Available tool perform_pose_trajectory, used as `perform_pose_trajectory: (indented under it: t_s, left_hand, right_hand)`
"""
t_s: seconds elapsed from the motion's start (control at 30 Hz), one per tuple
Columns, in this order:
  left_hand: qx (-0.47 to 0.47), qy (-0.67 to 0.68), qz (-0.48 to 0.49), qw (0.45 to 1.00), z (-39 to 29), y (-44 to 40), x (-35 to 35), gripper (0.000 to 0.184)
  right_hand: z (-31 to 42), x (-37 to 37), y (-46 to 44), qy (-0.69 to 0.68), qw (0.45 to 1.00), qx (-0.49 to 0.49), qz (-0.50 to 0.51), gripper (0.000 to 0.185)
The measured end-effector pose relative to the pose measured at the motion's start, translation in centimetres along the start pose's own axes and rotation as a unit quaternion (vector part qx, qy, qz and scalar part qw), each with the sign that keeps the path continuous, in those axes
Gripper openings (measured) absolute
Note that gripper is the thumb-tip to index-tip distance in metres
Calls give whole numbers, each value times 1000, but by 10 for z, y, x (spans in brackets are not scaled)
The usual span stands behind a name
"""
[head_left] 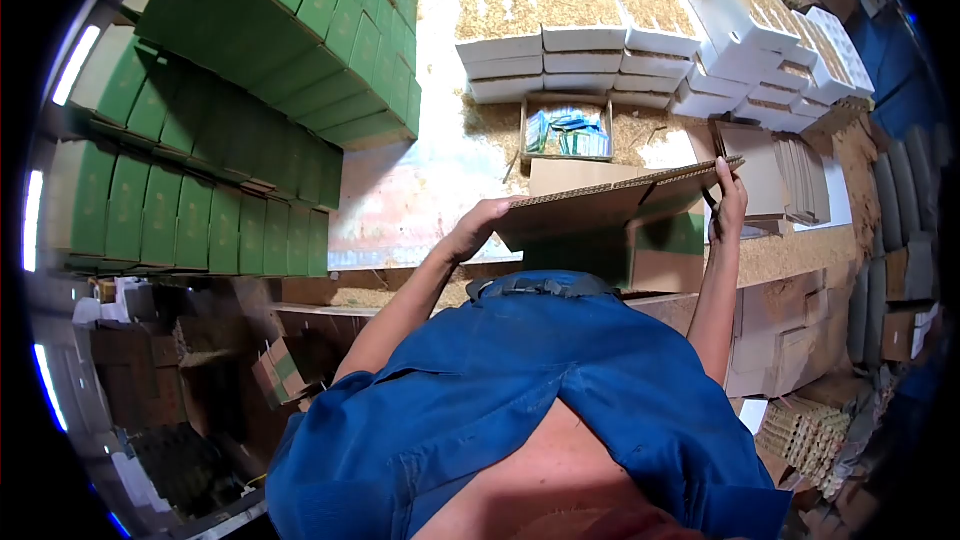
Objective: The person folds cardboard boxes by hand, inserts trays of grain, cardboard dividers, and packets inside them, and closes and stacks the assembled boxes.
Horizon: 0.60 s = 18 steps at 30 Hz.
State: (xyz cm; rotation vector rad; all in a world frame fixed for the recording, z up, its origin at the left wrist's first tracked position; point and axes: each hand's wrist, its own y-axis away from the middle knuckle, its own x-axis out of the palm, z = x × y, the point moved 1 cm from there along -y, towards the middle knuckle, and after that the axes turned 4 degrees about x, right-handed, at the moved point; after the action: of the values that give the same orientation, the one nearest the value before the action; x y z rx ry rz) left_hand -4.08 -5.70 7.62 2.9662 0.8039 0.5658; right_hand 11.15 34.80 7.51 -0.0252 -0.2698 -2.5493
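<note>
A brown corrugated cardboard piece [590, 215] with green printed areas is held up in front of my body, its fluted edge tilted upward to the right. My left hand [478, 228] grips its left end. At the right end my right hand [729, 202] is closed around the edge, fingers near the top corner. Just beyond the cardboard lies an open shallow box [568, 154] with blue and green packets inside. The lower part of the cardboard is partly hidden by my blue clothing.
Green boxes [300, 50] are stacked high at the left. White trays filled with straw-like bits [585, 35] stand in stacks at the back. Flat cardboard sheets [800, 180] lean at the right. Egg trays [805, 435] sit lower right, and part of another person's hands shows at the top.
</note>
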Motion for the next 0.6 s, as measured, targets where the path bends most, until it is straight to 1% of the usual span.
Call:
perform_pose_trajectory:
  t_s: [0.03,0.07,0.1,0.17,0.2,0.23,0.3,0.33,0.37,0.43,0.47,0.53,0.57,0.6]
  left_hand:
    - [-13,-5,22,1000,-8,0,2,64]
    - [-34,1,43,998,-17,-1,3,62]
    - [-63,14,52,997,-30,0,8,60]
    - [-85,-21,44,995,-41,-6,13,69]
    - [-104,-39,43,993,-48,-7,17,67]
    - [-104,-37,41,993,-54,-8,21,67]
    - [-123,-83,65,987,-60,-8,25,55]
    - [-113,-108,85,984,-60,-8,25,51]
    - [-114,-107,84,984,-61,-7,27,51]
    - [-114,-209,83,968,-68,-4,33,44]
    - [-114,-208,82,968,-67,-4,34,44]
    - [-81,-356,91,927,-63,-2,39,38]
    - [-82,-354,89,927,-62,-2,42,38]
    - [-69,-383,89,917,-64,-3,46,37]
  right_hand:
    - [3,-1,2,-29,999,27,28,41]
    - [4,-2,4,-39,997,52,32,39]
    - [2,-4,3,-37,997,52,31,39]
    - [-4,-9,-1,-44,996,39,61,25]
    - [-4,-11,-1,-41,996,40,63,25]
    - [-3,-12,0,-49,995,58,59,22]
    - [-4,-13,3,-56,994,79,57,20]
    - [-3,-12,4,-78,993,66,51,17]
    - [-3,-12,5,-101,992,52,45,15]
    - [-4,-16,6,-108,992,52,46,14]
    - [-5,-18,5,-101,993,53,31,13]
    - [6,-11,13,-73,996,50,3,9]
    - [5,-9,12,-71,996,51,5,9]
    - [6,-8,10,-50,998,41,-13,9]
